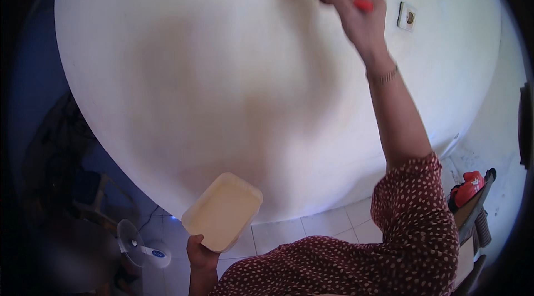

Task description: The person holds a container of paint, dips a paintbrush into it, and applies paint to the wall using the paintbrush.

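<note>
Up against the pale wall, my right hand is closed round a paintbrush with a red handle. The brush's bristle end points left and meets the wall or hovers just off it; blur hides which. Low in front of me, my left hand grips the near edge of a cream-coloured rectangular tub, its thumb over the rim. The tub is tilted with its open side toward me, and a smooth cream surface shows inside. My arm casts a soft shadow beside the brush.
A wall socket sits right of my right hand. On the tiled floor at lower left stands a white fan, near a chair. At lower right, a red item lies on dark-edged furniture.
</note>
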Demonstrator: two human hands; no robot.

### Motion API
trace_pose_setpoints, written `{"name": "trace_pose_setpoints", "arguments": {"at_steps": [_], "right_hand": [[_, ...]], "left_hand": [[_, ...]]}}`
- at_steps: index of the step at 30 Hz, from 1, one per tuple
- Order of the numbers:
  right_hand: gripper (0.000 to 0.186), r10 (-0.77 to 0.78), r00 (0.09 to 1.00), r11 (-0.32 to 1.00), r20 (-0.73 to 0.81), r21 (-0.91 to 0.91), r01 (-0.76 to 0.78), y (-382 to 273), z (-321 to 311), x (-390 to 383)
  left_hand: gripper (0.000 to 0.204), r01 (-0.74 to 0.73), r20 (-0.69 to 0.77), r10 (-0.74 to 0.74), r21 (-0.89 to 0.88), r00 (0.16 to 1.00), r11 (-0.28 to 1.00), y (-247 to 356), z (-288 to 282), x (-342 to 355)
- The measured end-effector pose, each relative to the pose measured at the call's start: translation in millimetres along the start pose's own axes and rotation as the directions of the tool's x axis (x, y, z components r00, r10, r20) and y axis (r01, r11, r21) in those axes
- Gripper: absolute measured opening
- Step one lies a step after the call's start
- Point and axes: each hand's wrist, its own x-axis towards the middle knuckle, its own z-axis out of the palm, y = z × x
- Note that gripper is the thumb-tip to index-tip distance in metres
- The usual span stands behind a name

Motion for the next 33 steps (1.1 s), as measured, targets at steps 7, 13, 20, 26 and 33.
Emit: {"name": "trace_pose_setpoints", "arguments": {"at_steps": [7,13,20,26,33], "right_hand": [[0.010,-0.179,0.984,0.974,-0.006,-0.145,0.176,29,37,-55],[0.014,0.525,0.708,0.851,0.472,-0.305,-0.428,33,31,-301],[0.008,0.580,0.728,0.810,0.366,-0.356,-0.466,49,-11,-214],[0.016,0.148,0.987,0.969,-0.064,0.211,-0.132,-40,-29,-49],[0.013,-0.184,0.974,0.983,-0.131,-0.055,0.178,-27,48,15]], "left_hand": [[0.075,-0.011,-0.008,0.010,-0.015,1.000,1.000,-2,-3,7],[0.075,0.006,-0.024,-0.006,0.021,1.000,1.000,1,-4,4],[0.075,-0.006,-0.012,0.006,0.028,1.000,1.000,2,-14,10],[0.074,-0.011,0.029,0.012,-0.038,0.999,0.999,-10,-14,5],[0.075,-0.026,0.006,0.026,-0.057,1.000,0.998,-25,-11,6]]}}
